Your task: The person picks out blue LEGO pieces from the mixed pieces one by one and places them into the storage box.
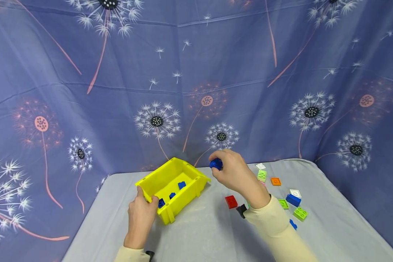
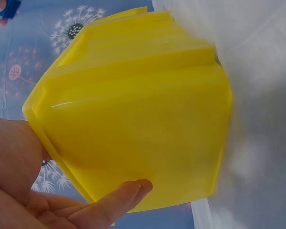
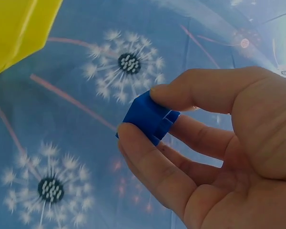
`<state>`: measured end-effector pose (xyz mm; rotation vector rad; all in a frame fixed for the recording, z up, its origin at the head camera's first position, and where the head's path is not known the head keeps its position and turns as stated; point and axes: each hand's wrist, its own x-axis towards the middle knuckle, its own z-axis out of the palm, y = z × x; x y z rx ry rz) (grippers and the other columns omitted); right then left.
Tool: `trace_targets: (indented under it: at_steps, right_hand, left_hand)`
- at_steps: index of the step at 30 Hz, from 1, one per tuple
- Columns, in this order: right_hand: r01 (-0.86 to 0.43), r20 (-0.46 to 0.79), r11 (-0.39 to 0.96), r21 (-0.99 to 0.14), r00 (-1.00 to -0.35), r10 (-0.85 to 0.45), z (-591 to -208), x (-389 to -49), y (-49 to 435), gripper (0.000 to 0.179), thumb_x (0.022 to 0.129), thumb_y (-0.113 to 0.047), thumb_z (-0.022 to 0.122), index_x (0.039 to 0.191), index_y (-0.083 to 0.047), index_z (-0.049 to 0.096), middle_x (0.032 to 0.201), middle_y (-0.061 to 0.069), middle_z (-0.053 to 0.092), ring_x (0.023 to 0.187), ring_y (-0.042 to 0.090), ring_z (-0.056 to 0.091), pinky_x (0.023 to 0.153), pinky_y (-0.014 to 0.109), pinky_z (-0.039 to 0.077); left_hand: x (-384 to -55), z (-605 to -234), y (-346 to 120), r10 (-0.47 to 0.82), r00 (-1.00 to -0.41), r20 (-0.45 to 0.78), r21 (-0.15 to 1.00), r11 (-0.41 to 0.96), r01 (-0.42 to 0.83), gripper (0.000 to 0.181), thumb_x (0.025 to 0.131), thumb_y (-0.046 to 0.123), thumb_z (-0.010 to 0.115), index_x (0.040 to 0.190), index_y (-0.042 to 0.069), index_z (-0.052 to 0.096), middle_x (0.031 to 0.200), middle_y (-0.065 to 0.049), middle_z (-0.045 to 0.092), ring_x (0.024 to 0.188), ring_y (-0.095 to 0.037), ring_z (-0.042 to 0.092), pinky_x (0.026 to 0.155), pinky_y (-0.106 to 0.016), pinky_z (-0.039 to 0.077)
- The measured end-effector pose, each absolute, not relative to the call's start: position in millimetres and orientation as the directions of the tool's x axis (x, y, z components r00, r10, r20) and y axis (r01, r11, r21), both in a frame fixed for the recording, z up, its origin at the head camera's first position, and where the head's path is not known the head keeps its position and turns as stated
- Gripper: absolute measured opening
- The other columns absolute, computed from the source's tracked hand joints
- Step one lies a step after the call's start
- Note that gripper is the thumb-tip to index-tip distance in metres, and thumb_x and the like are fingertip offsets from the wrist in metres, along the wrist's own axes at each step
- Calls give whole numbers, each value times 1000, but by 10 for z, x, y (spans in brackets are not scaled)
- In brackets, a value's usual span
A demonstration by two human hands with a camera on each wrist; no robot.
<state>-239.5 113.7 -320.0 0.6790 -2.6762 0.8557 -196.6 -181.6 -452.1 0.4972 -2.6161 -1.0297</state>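
A yellow storage bin (image 1: pixel 183 198) stands on the table, turned at an angle. Its near left end is gripped by my left hand (image 1: pixel 142 214), with the thumb over the rim and fingers against the outer wall (image 2: pixel 143 124). Several blue toy bricks (image 1: pixel 181 185) lie inside the bin. Raised to the right of the bin, my right hand (image 1: pixel 237 174) pinches a blue toy brick (image 3: pixel 148 117) between thumb and fingertips, studs toward the palm. In the left wrist view this brick (image 2: pixel 9 8) shows at the top left corner.
Loose bricks lie at the right of the table (image 1: pixel 203 233): a red one (image 1: pixel 230 202), an orange one (image 1: pixel 276 181), a blue one (image 1: pixel 293 200), a lime green one (image 1: pixel 300 214) and others. Behind the table hangs a blue dandelion-print cloth (image 1: pixel 265 120).
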Motion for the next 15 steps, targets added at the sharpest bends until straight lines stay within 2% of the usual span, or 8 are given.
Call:
trace_targets:
  at_steps: [15]
  right_hand:
    - [-531, 311, 700, -477, -847, -430, -3091, -2507, 468, 29, 90, -11, 75, 120, -13, 74, 118, 8, 68, 107, 27, 65, 94, 44, 56]
  left_hand:
    - [-1968, -4510, -1809, -408, -904, 128, 697, 685, -211, 85, 96, 26, 59, 161, -10, 17, 54, -3, 47, 39, -16, 41, 40, -30, 39]
